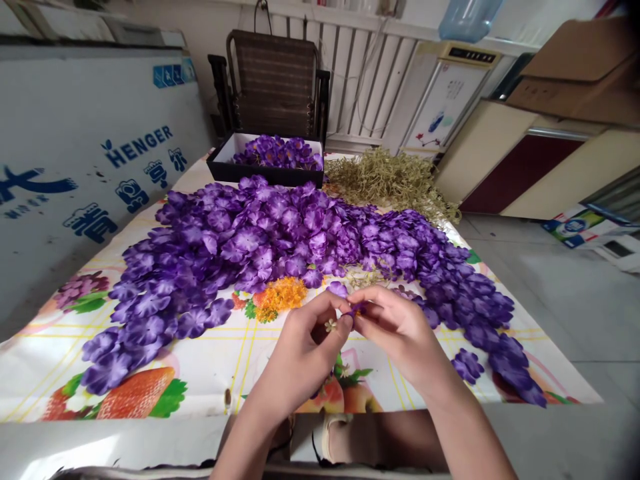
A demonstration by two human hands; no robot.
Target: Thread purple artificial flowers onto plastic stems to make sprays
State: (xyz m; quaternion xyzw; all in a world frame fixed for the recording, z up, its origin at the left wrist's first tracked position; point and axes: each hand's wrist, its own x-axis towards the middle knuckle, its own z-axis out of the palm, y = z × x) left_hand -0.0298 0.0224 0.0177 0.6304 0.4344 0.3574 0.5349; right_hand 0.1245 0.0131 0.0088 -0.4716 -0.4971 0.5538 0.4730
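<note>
Head view: left hand (pixel 310 343) and right hand (pixel 397 327) pinch purple flower (pixel 357 309); orange clump (pixel 281 295) ten o'clock, nearer left

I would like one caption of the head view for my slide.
Left hand and right hand hold a small purple flower before heaped petals and an orange pile.

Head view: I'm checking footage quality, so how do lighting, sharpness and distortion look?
Head view: bright glare on the floor, lower left; the water dispenser leans, likely wide-angle distortion; the upper right corner is dark; the held purple flower is too small and soft for detail.
</note>
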